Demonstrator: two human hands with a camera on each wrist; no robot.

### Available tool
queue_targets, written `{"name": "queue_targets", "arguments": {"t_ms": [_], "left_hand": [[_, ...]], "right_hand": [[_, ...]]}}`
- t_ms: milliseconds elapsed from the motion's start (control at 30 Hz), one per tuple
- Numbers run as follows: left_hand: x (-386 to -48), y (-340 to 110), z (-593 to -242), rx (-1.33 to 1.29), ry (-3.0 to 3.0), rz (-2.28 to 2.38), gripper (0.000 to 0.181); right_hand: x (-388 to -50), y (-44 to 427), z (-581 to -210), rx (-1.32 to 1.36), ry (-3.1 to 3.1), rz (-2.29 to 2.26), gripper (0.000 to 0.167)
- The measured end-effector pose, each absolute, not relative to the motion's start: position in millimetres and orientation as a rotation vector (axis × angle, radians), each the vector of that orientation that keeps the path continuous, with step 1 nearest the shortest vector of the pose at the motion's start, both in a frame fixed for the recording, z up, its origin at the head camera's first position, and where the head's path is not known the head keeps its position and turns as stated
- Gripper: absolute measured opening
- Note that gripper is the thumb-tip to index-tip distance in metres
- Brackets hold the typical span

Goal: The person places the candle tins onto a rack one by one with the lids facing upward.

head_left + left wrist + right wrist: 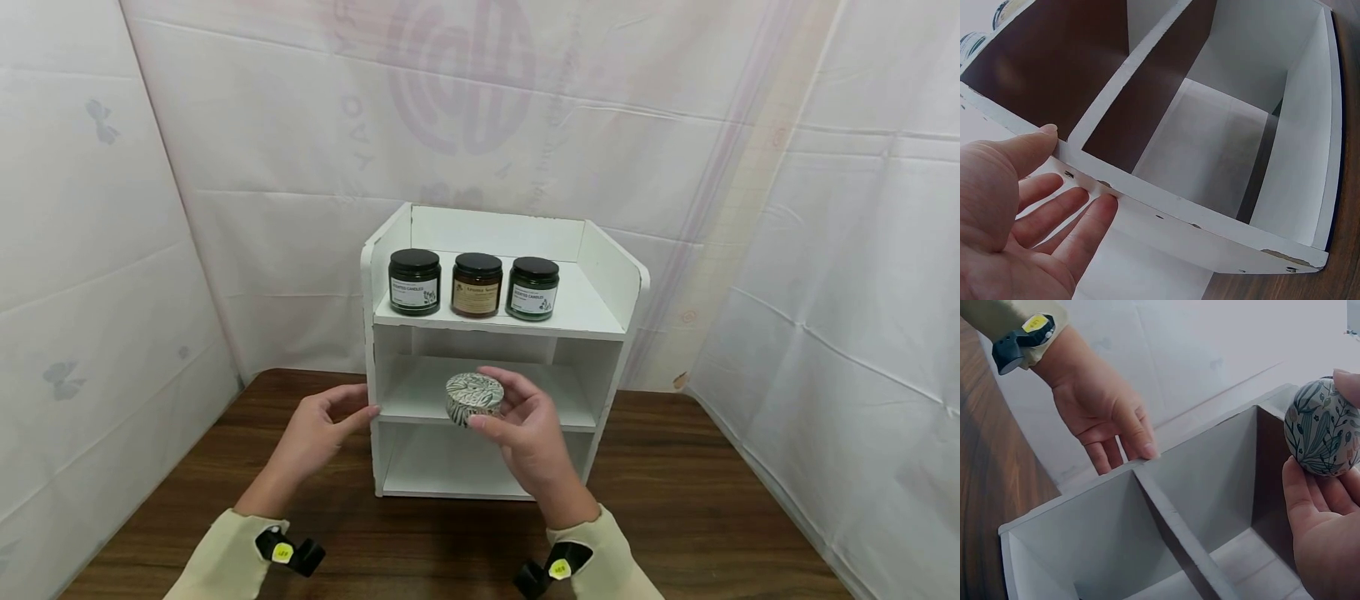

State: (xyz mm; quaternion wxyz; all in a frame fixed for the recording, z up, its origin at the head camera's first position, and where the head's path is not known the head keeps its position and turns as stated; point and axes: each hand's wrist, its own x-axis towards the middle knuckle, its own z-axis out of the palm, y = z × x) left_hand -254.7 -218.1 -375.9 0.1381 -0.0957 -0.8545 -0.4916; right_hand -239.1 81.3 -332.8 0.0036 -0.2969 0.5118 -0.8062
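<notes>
My right hand (pixel 536 437) pinches a small round tin (pixel 474 396) by its side, thumb in front and fingers behind. Green leaves on a pale ground cover the tin; its patterned lid (pixel 1325 428) faces the right wrist camera. The tin is held before the middle level of a white three-level shelf (pixel 498 327), apart from the boards. At the shelf's left side panel, my left hand (pixel 318 429) grips the front edge. Its thumb (pixel 1038 147) lies over the edge, with the other fingers along the outer face.
On the top level, two green candle jars (pixel 415 283) (pixel 532 289) flank an amber candle jar (pixel 477 286), all with black lids. The shelf stands on a dark wooden table (pixel 690 500). White printed sheets (pixel 285 250) hang behind and at both sides.
</notes>
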Motion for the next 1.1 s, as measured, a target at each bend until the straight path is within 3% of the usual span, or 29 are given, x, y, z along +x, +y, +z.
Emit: {"name": "queue_targets", "arguments": {"t_ms": [767,1100], "left_hand": [[-257,-219,-377,-0.273,-2.481,-1.403,0.052],[-256,-219,-376,-0.252,-2.493,-1.398,0.054]], "right_hand": [[-233,97,-312,-0.915,1.688,-2.633,0.069],[-230,105,-300,-0.899,1.701,-2.721,0.06]]}}
